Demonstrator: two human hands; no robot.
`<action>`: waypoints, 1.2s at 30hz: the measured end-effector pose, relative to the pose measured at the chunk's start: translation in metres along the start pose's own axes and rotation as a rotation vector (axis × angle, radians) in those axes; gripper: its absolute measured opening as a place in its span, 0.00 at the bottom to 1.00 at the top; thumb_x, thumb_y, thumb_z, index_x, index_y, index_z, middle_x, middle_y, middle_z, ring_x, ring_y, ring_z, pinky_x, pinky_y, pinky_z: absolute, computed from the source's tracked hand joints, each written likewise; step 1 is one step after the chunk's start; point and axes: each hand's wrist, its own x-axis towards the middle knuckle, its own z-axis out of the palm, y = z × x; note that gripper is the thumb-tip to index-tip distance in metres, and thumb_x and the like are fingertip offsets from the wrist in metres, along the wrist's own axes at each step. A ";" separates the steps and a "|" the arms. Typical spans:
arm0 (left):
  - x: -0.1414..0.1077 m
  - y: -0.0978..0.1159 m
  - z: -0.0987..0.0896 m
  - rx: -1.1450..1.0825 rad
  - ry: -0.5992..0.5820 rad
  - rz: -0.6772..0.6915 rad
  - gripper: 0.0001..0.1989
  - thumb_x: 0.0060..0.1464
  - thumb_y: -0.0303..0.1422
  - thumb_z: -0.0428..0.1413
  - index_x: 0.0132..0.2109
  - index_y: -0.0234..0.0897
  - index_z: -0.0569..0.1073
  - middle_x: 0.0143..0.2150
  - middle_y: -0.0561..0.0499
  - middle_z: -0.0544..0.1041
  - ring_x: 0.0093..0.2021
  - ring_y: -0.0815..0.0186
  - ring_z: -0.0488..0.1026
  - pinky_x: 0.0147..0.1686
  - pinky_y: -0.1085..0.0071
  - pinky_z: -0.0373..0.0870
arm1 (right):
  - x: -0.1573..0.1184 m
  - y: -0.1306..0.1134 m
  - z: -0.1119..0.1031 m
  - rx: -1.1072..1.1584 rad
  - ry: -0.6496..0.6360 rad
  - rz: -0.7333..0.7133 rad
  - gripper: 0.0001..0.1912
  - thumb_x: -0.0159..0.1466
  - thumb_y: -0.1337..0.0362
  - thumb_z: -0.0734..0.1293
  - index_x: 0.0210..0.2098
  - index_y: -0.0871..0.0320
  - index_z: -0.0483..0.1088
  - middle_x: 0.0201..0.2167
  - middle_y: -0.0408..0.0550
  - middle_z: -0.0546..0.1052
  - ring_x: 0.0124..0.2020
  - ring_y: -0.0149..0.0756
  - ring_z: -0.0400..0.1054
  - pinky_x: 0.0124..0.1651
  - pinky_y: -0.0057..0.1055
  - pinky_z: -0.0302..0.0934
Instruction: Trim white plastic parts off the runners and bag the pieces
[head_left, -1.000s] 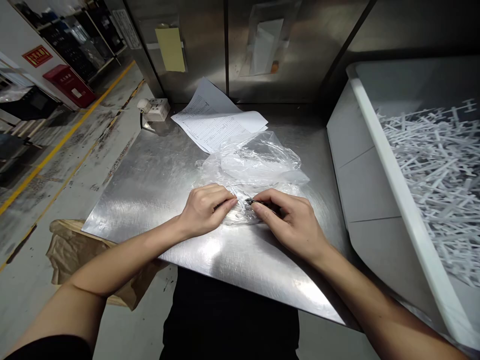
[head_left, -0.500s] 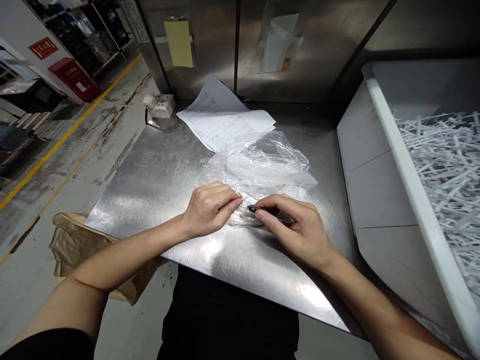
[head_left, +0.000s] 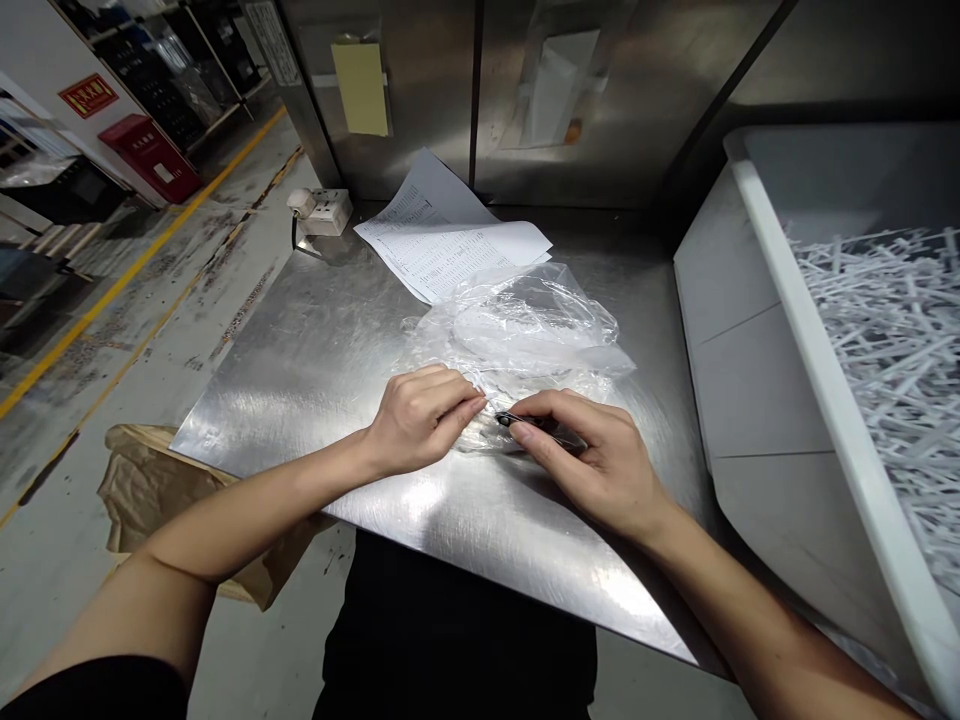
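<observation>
My left hand point(head_left: 429, 420) is closed in a pinch over the clear plastic bag, with a small white plastic piece point(head_left: 478, 383) between thumb and fingers. Most of that piece is covered by the fingers. Just to its right, my right hand point(head_left: 589, 450) is closed around small dark snips point(head_left: 507, 418), their tip pointing at the left fingertips. The tip lies very close to the white piece; whether they touch I cannot tell. Beneath both hands, the crumpled clear plastic bag point(head_left: 532, 320) lies on the metal table point(head_left: 285, 370), with small pale pieces showing at its near side.
Printed sheets point(head_left: 442, 245) lie behind the bag. At the table's back left corner sits a power socket point(head_left: 327, 212) with a plug. A large white tub point(head_left: 757, 400) of thin white plastic pieces point(head_left: 892, 350) stands at right. Brown paper point(head_left: 150, 490) is below the left edge.
</observation>
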 end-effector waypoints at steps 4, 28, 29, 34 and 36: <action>0.001 0.001 0.000 -0.003 0.015 0.000 0.13 0.74 0.33 0.54 0.40 0.35 0.79 0.30 0.51 0.78 0.31 0.68 0.71 0.36 0.68 0.67 | 0.000 0.000 0.000 0.006 0.010 0.006 0.06 0.73 0.60 0.70 0.42 0.52 0.79 0.35 0.45 0.84 0.36 0.41 0.77 0.41 0.38 0.66; -0.002 0.001 0.007 0.122 -0.047 -0.036 0.13 0.68 0.32 0.57 0.33 0.36 0.77 0.25 0.54 0.77 0.26 0.69 0.72 0.28 0.70 0.61 | 0.003 -0.004 0.005 0.171 -0.051 0.264 0.14 0.72 0.54 0.69 0.33 0.56 0.77 0.24 0.41 0.72 0.26 0.33 0.63 0.29 0.32 0.54; -0.002 0.001 0.007 0.118 -0.049 -0.042 0.13 0.68 0.32 0.57 0.32 0.36 0.77 0.25 0.54 0.77 0.26 0.69 0.72 0.29 0.70 0.61 | 0.003 -0.004 0.005 0.171 -0.050 0.260 0.14 0.72 0.55 0.69 0.33 0.56 0.77 0.24 0.41 0.73 0.26 0.34 0.63 0.29 0.32 0.54; -0.002 0.001 0.007 0.097 -0.052 -0.069 0.13 0.68 0.32 0.58 0.32 0.36 0.78 0.25 0.55 0.76 0.26 0.69 0.71 0.29 0.70 0.60 | 0.003 -0.004 0.005 0.178 -0.056 0.259 0.13 0.72 0.55 0.69 0.34 0.56 0.77 0.26 0.41 0.74 0.27 0.33 0.65 0.30 0.33 0.54; -0.002 0.001 0.007 0.096 -0.056 -0.073 0.14 0.68 0.33 0.58 0.32 0.36 0.77 0.24 0.55 0.75 0.26 0.69 0.71 0.29 0.70 0.60 | 0.003 -0.005 0.005 0.177 -0.065 0.267 0.14 0.73 0.55 0.69 0.34 0.55 0.77 0.26 0.41 0.74 0.28 0.34 0.65 0.31 0.33 0.54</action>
